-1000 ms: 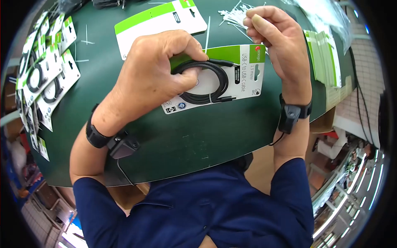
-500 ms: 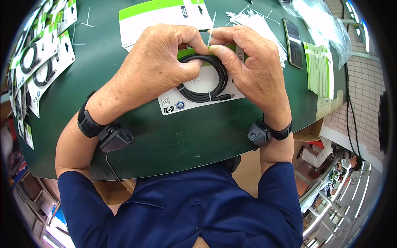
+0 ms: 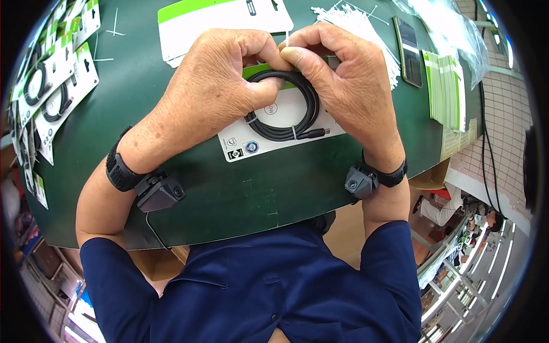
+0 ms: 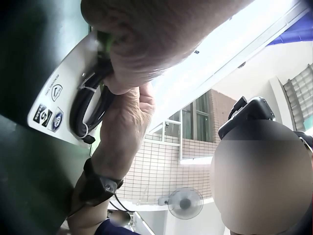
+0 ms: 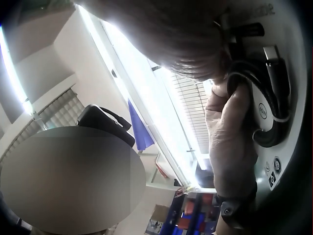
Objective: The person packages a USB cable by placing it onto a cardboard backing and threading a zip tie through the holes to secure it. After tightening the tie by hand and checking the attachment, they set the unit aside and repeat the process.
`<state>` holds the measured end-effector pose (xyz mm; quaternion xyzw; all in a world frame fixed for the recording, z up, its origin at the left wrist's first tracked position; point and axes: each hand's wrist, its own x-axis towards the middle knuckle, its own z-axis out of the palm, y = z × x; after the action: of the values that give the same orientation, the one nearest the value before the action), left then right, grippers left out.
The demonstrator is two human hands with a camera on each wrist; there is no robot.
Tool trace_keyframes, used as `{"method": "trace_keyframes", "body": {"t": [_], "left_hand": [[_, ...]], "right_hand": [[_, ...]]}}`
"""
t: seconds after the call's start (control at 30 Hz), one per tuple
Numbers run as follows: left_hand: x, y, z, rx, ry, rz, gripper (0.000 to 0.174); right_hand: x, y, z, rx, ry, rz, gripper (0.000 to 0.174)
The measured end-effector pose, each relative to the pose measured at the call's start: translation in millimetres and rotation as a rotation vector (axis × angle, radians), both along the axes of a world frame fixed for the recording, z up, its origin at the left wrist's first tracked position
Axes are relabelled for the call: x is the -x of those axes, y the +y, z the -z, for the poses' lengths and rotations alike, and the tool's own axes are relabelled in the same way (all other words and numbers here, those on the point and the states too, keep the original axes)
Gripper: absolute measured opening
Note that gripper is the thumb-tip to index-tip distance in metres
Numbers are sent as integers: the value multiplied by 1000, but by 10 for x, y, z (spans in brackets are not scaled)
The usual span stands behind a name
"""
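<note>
A coiled black braided cable lies over a white and green card in the head view, held with small white ties. The left hand pinches the coil and the card's upper edge, its thumb inside the loop. Just right of it, the right hand pinches a thin white tie between thumb and index finger at the top of the coil. In the right wrist view the cable's metal plug shows against the card. The tie's lower end is hidden by the fingers.
Packed cable cards lie in a heap at the left. Blank cards rest behind the hands. White ties, a phone, a card stack and a clear plastic bag are on the right.
The right hand came in from the upper right to meet the left hand at the top of the coil. Since the middle frame, both hands have moved only slightly.
</note>
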<state>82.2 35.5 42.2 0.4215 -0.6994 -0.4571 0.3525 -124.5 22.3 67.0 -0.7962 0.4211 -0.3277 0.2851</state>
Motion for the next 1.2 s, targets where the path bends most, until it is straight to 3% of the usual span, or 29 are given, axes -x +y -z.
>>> {"method": "trace_keyframes", "body": {"t": [0.2,0.37,0.47,0.63,0.73,1.2], "left_hand": [[7,-12,54,-31,43,-28,17],[0,1,-14,-134,-13,60,15],[7,-2,-10,-156,-26,69,15],[24,8,20,-162,9,81,16],[27,12,34,-131,8,95,16],[32,25,43,-138,68,109,15]], "right_hand": [[-21,-5,56,137,124,19,11],[-82,12,14,162,13,45,5],[-145,-231,331,710,-316,-150,7],[-128,-161,279,689,-315,-120,8],[-80,50,18,299,7,83,9],[-95,38,52,322,38,144,8]]}}
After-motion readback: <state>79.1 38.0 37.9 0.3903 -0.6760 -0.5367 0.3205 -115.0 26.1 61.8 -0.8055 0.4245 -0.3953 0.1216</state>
